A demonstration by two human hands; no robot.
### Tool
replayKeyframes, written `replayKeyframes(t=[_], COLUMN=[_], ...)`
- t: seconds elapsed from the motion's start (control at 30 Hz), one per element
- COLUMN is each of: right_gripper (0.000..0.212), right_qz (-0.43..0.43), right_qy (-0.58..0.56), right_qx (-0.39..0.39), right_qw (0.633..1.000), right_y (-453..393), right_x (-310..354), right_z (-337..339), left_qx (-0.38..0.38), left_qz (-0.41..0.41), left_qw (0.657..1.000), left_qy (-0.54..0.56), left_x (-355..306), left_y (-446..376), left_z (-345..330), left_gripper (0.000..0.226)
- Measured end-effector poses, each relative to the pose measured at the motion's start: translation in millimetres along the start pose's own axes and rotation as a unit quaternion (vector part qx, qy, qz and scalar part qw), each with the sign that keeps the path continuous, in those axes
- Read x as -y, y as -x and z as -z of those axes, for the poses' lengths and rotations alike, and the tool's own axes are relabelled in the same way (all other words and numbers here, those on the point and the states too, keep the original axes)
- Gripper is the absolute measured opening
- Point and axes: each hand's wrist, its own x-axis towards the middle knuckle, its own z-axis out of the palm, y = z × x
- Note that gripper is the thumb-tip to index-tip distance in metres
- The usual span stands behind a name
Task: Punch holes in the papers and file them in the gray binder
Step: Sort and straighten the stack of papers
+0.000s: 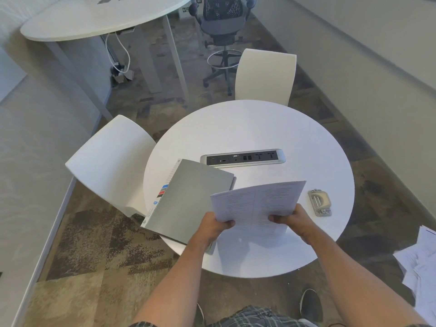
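Note:
A sheaf of printed white papers [258,200] is held up above the round white table [259,128]. My left hand [213,226] grips its lower left corner and my right hand [293,219] grips its lower right edge. The gray binder [188,199] lies closed on the table's left side, partly under the papers and my left hand, with its spine and coloured labels facing left. A gray hole punch [319,202] rests flat on the table to the right of the papers, apart from my right hand.
A power and data socket strip [243,157] is set into the table's middle. Two white chairs [111,166] [265,77] stand at the left and far sides. More loose papers [420,263] lie at the right edge. An office chair [224,27] and a long desk [94,17] stand beyond.

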Motion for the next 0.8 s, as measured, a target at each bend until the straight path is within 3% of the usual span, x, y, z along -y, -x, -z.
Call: replayKeyframes(t=[0.23, 0.43, 0.57, 0.67, 0.8], right_gripper=[0.053, 0.022, 0.021, 0.033, 0.078], right_qz=[0.02, -0.016, -0.021, -0.029, -0.039], right_qy=[0.016, 0.035, 0.029, 0.051, 0.187], right_qx=[-0.002, -0.042, -0.037, -0.06, -0.141], right_qw=[1.0, 0.998, 0.999, 0.996, 0.971], right_y=[-8, -12, -7, -6, -5], right_x=[11, -2, -2, -5, -5], right_z=[-8, -6, -3, -3, -14], left_qx=[0.012, -0.045, -0.042, -0.044, -0.053], left_qz=[-0.02, -0.002, 0.013, 0.021, 0.007], left_qw=[1.0, 0.998, 0.998, 0.998, 0.998], left_qy=[0.016, 0.033, 0.035, 0.043, 0.033], left_x=[-16, -11, -11, -9, -11], left_y=[-6, -7, -8, -8, -7], left_z=[-6, -12, -7, -6, -9], left_gripper=[0.04, 0.033, 0.025, 0.026, 0.014])
